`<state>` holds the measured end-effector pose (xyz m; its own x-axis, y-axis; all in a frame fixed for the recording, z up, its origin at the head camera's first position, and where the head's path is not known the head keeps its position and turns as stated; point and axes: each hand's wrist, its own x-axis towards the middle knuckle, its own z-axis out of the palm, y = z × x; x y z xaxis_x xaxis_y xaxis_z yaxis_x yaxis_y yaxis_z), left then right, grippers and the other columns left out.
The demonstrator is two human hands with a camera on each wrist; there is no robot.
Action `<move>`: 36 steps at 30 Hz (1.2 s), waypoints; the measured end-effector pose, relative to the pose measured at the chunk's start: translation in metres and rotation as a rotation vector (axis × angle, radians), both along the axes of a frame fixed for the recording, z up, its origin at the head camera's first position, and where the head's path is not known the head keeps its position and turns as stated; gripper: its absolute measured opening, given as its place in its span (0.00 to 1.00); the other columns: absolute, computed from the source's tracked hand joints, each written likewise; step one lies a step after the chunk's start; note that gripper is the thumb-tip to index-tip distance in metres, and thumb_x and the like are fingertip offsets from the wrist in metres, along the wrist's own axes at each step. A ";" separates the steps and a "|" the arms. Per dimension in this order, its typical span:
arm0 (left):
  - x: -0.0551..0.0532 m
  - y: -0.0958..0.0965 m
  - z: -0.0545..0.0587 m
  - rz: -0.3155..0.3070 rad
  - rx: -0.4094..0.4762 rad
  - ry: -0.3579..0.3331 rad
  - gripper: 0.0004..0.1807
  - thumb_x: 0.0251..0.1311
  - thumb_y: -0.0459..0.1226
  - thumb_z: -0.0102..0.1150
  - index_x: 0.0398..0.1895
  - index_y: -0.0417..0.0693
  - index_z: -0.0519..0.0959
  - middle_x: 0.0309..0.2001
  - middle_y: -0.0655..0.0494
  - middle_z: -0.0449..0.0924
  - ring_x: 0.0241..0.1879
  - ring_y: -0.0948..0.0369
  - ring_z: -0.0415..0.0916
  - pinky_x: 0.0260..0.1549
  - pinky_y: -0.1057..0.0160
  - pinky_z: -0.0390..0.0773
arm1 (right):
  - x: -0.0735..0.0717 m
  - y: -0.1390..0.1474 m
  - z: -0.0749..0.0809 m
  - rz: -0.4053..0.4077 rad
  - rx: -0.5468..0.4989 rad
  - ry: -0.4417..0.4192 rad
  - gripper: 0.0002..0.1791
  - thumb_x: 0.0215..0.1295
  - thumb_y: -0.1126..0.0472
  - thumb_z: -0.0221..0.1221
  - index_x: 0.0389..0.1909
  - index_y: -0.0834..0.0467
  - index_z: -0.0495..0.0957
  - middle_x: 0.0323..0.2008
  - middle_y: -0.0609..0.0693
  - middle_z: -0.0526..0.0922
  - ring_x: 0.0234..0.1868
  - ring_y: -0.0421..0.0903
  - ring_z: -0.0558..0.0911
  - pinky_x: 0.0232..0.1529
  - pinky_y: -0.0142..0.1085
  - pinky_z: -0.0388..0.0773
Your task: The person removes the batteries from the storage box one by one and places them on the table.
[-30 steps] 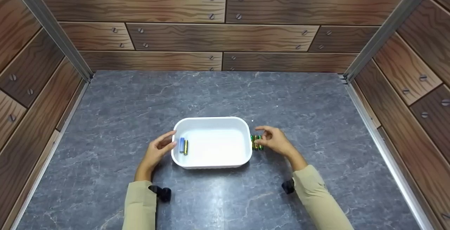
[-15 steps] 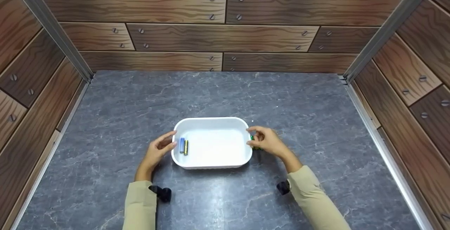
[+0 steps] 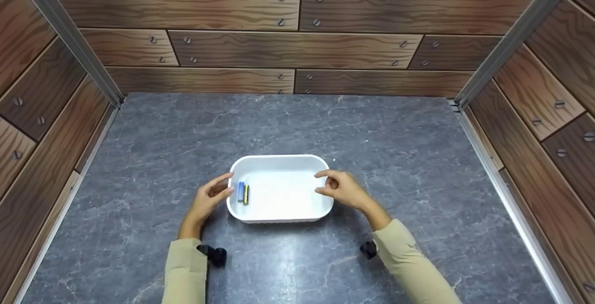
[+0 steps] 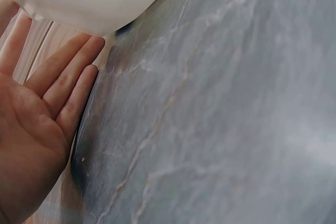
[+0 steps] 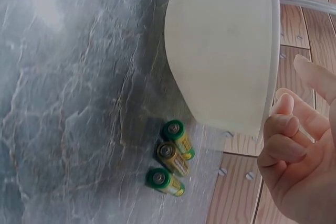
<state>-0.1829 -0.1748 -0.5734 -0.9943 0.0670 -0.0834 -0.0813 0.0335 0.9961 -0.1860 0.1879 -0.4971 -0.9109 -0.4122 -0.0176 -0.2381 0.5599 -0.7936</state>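
A white rectangular tub [image 3: 281, 215] with rounded corners stands in front of me. Inside, near its left end, a blue battery [image 3: 241, 192] and a gold-and-black battery [image 3: 246, 195] lie side by side. My left hand [image 3: 204, 201] rests against the tub's left rim, its fingers fairly straight in the left wrist view. Over the right rim hovers my right hand [image 3: 344, 190], thumb and forefinger apart with nothing between them. The right wrist view has two green-and-gold batteries [image 5: 166, 182] and a brown-and-gold battery [image 5: 172, 158] beside the tub; in the head view my right hand hides them.
The grey marbled tabletop [image 3: 297, 122] extends all round the tub. Wood-patterned walls [image 3: 288, 48] enclose the back and sides, with metal posts [image 3: 506, 39] at the corners. A black wrist camera [image 3: 216, 256] is strapped to the left forearm, another [image 3: 368, 250] to the right.
My right hand has moved left, from over the batteries beside the tub to above its right rim, covering those batteries in the head view. The left hand and the tub stay put.
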 end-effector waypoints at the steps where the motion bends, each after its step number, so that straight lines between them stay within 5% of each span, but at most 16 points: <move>1: 0.000 0.000 0.000 0.002 0.004 0.002 0.25 0.59 0.26 0.60 0.62 0.37 0.73 0.56 0.33 0.78 0.43 0.72 0.80 0.45 0.73 0.78 | 0.001 -0.001 0.000 0.005 0.007 0.007 0.22 0.60 0.60 0.65 0.52 0.67 0.78 0.25 0.56 0.78 0.21 0.33 0.66 0.26 0.25 0.65; 16: 0.000 0.000 -0.001 -0.002 0.030 0.006 0.25 0.59 0.25 0.59 0.62 0.35 0.73 0.55 0.31 0.78 0.43 0.71 0.80 0.45 0.73 0.78 | 0.008 -0.030 0.007 0.110 0.133 0.054 0.20 0.61 0.57 0.65 0.53 0.61 0.79 0.25 0.55 0.79 0.21 0.34 0.66 0.25 0.26 0.66; 36: 0.000 0.000 0.000 -0.010 0.007 -0.006 0.25 0.60 0.26 0.59 0.63 0.37 0.72 0.56 0.33 0.78 0.43 0.70 0.80 0.45 0.72 0.78 | 0.001 -0.066 0.003 0.204 0.219 0.116 0.20 0.60 0.57 0.65 0.51 0.62 0.80 0.26 0.54 0.81 0.22 0.34 0.67 0.28 0.27 0.65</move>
<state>-0.1827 -0.1746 -0.5731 -0.9931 0.0772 -0.0888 -0.0869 0.0272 0.9958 -0.1854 0.1224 -0.4940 -0.8112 -0.5842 -0.0268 -0.4446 0.6459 -0.6206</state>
